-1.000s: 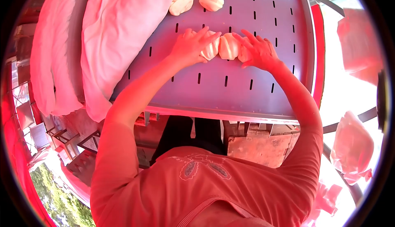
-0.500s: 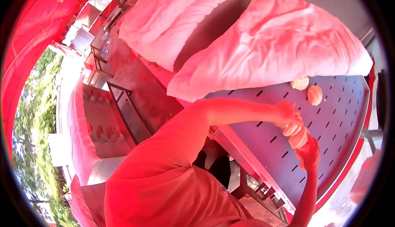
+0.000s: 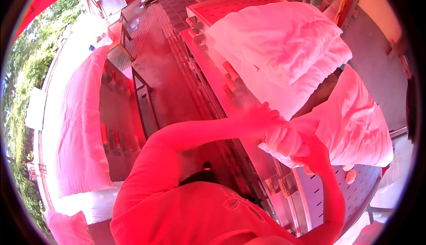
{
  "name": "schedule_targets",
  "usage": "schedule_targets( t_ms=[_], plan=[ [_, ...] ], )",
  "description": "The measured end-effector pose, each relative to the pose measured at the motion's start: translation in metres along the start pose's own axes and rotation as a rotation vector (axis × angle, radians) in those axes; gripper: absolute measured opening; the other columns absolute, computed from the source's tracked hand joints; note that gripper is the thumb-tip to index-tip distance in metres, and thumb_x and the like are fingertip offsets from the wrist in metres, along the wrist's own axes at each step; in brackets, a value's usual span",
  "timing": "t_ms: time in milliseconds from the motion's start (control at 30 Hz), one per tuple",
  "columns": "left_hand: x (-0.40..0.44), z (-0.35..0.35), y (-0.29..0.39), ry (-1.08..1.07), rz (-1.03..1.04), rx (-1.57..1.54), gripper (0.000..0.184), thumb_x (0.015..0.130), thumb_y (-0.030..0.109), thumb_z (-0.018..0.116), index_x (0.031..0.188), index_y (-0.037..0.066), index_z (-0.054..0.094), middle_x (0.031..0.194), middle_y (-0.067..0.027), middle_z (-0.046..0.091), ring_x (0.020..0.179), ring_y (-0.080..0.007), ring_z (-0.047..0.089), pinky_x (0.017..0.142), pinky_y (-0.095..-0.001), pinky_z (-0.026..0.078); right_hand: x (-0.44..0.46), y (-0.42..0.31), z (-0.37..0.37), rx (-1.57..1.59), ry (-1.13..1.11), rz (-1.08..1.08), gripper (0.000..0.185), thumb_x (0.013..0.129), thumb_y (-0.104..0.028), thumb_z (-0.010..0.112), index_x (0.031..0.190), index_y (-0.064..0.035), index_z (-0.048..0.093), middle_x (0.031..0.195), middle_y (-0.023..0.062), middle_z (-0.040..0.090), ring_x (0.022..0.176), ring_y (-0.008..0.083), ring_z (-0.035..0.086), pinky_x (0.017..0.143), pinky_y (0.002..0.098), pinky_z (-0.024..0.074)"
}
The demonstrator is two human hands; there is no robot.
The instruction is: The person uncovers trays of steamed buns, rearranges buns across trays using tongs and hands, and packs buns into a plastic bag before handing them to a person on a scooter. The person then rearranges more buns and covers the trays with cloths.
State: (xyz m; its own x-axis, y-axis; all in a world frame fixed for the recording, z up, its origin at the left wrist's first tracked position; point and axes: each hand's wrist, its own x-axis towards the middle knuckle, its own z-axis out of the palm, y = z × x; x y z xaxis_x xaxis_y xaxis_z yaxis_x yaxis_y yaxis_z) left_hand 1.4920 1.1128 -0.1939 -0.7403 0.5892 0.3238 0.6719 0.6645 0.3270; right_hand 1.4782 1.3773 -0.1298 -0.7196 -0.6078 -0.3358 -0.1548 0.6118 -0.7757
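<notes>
Several ridged, bun-like pieces (image 3: 286, 140) are bunched together between my two hands, pinkish in the red light. My left hand (image 3: 259, 119) is closed over their upper left side, its fingers smeared by motion. From the lower right, my right hand (image 3: 314, 151) wraps around the other end. Directly below the hands are the edge of a quilt (image 3: 350, 120) and the slotted table (image 3: 366, 187). A loose ridged bun (image 3: 350, 176) lies on that table, with another pale one partly under the quilt's edge.
A second puffy quilt (image 3: 279, 40) covers more of the long table. Red-and-grey blocks (image 3: 230, 74) line its side. Left of the aisle (image 3: 173, 94) stands another rack (image 3: 120, 120) with a quilt (image 3: 80, 129) over it. A low metal frame (image 3: 144, 98) stands beside it.
My view has swung toward the aisle. Both hands, still closed around the ridged buns, have moved from over the slotted table to over the quilt's edge.
</notes>
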Motion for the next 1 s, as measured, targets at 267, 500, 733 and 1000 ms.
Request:
schedule_targets(
  t_ms=[267, 500, 733, 1000],
  plan=[
    [-0.172, -0.167, -0.154, 0.027, -0.452, 0.148, 0.066, 0.071, 0.031, 0.074, 0.133, 0.023, 0.051, 0.123, -0.0013, 0.057, 0.102, -0.0298, 0.055, 0.082, -0.043, 0.048, 0.239, -0.164, 0.084, -0.037, -0.32, -0.506, 0.062, 0.065, -0.008, 0.072, 0.126, -0.0079, 0.058, 0.068, 0.0038, 0.057, 0.058, 0.0127, 0.051, 0.053, 0.0281, 0.0411],
    [-0.219, -0.256, -0.322, 0.054, -0.467, 0.234, 0.069, 0.068, 0.027, 0.075, 0.133, 0.026, 0.051, 0.125, -0.0009, 0.057, 0.098, -0.0316, 0.055, 0.086, -0.0441, 0.048, 0.482, -0.212, 0.124, 0.138, -0.884, -0.333, 0.059, 0.071, -0.017, 0.064, 0.127, -0.0045, 0.053, 0.079, 0.0041, 0.059, 0.065, 0.012, 0.055, 0.055, 0.0283, 0.0425],
    [-0.177, -0.359, -0.514, -0.102, -0.36, 0.304, 0.068, 0.068, 0.025, 0.075, 0.132, 0.027, 0.053, 0.125, -0.0022, 0.059, 0.103, -0.031, 0.054, 0.088, -0.0423, 0.046, 0.641, -0.293, 0.104, 1.505, -1.809, 0.079, 0.072, 0.069, -0.016, 0.062, 0.135, -0.0036, 0.037, 0.114, 0.0174, 0.051, 0.089, 0.027, 0.058, 0.072, 0.0331, 0.051],
    [-0.027, -0.376, -0.755, -0.418, 0.068, 0.449, 0.075, 0.064, 0.02, 0.078, 0.134, 0.03, 0.051, 0.126, 0.0037, 0.057, 0.107, -0.0257, 0.051, 0.087, -0.0408, 0.044, 0.775, -0.274, 0.09, 0.344, 0.175, -0.482, 0.063, 0.072, -0.026, 0.066, 0.13, -0.0094, 0.046, 0.106, 0.0089, 0.055, 0.08, 0.0238, 0.059, 0.068, 0.0331, 0.05]
  ],
)
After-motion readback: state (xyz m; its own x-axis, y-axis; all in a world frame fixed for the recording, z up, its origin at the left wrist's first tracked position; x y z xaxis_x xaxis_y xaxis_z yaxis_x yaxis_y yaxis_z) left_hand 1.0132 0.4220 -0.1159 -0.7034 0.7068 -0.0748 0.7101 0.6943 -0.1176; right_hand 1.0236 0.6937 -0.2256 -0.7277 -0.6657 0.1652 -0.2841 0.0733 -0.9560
